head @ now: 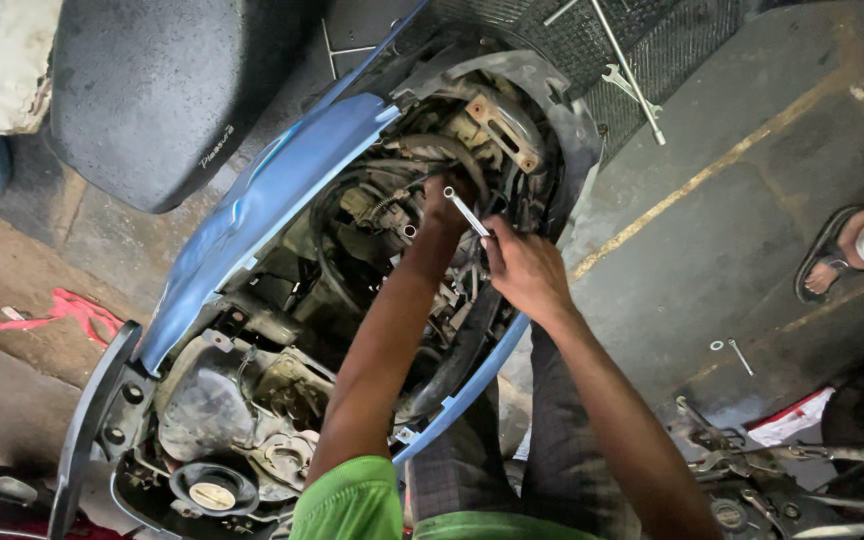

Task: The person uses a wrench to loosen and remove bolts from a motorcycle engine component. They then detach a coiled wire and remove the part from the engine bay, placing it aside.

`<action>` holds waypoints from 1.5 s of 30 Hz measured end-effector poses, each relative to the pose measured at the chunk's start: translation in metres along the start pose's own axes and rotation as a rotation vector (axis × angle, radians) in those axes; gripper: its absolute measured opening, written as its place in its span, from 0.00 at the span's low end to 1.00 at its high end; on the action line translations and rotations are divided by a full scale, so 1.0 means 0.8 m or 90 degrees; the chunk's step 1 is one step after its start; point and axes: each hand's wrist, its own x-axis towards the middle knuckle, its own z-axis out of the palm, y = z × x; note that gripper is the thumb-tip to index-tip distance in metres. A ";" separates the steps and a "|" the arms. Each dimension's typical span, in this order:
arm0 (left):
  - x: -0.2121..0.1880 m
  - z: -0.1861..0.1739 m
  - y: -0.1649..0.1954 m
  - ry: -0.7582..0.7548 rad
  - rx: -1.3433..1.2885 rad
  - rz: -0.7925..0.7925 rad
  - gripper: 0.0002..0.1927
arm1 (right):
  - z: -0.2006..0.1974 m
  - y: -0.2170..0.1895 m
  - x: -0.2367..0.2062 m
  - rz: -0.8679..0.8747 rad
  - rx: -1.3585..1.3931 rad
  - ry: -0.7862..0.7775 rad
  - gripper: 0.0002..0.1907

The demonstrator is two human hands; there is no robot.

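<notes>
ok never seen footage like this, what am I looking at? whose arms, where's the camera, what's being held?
One picture, from a camera worn on a person's head, looking down at their own two bare arms. They stand over a scooter with its covers off: blue body panel, black seat set aside, engine parts and cables exposed. The right hand holds a slim metal wrench in its grip. The left hand reaches deep among the cables; what it holds is hidden. On the concrete floor: a red rag, spanners on a black mat, a small bolt and washer. Another person's sandalled foot shows at right.
</notes>
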 end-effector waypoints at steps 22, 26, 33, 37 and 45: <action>-0.017 0.010 0.003 -0.117 -1.061 -0.120 0.10 | 0.006 0.004 0.000 -0.009 -0.025 -0.007 0.09; -0.015 0.008 0.003 0.038 -1.043 -0.223 0.12 | 0.007 0.001 -0.001 0.002 -0.038 -0.014 0.09; -0.018 0.001 0.000 0.083 -0.539 -0.213 0.10 | 0.004 -0.005 -0.001 0.015 -0.033 -0.028 0.10; -0.022 0.001 -0.007 -0.009 0.565 0.172 0.06 | 0.003 -0.006 0.000 0.010 -0.025 -0.026 0.10; -0.013 0.006 -0.019 -0.081 0.741 0.264 0.07 | 0.003 -0.008 0.001 0.032 -0.017 -0.066 0.11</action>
